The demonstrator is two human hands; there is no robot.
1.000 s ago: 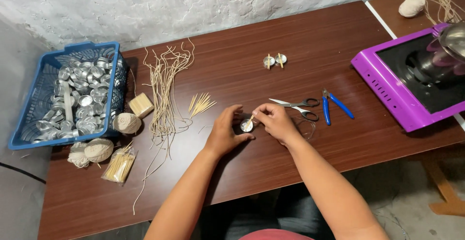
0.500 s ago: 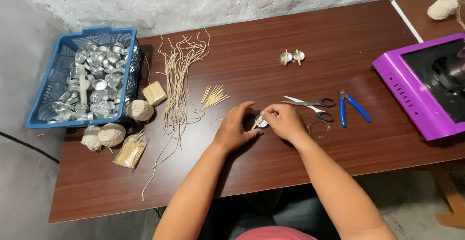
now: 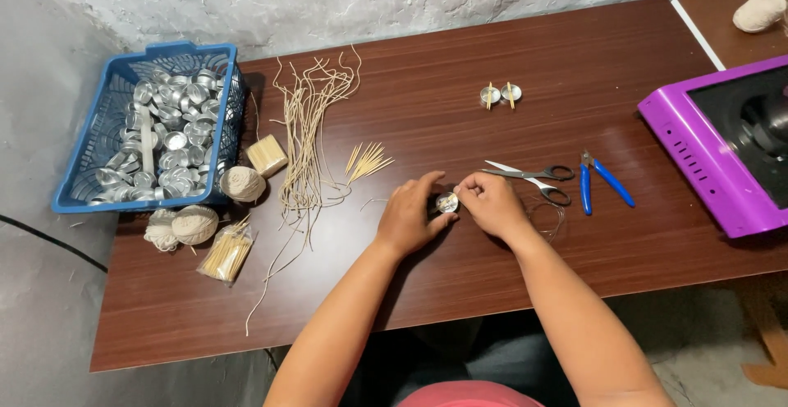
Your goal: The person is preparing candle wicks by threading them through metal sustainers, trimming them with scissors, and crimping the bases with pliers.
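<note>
My left hand (image 3: 410, 214) and my right hand (image 3: 491, 203) meet over a small round metal cup (image 3: 446, 203) on the brown table (image 3: 460, 276). Both hands pinch the cup between their fingertips. A thin stick that lay across the cup is now mostly hidden by my fingers. Two finished-looking metal cups with sticks across them (image 3: 499, 94) sit farther back. A fan of loose wooden sticks (image 3: 366, 162) lies just left of my left hand.
Scissors (image 3: 529, 179) and blue pliers (image 3: 601, 181) lie right of my hands. A purple stove (image 3: 726, 144) stands at the right edge. A blue basket of metal cups (image 3: 146, 128), cut wicks (image 3: 305, 132), string balls (image 3: 242, 183) and a bag of sticks (image 3: 225, 253) sit left.
My hands have closed in tighter around the cup and the stick is less visible. The camera view has drifted, so the table items appear shifted right.
</note>
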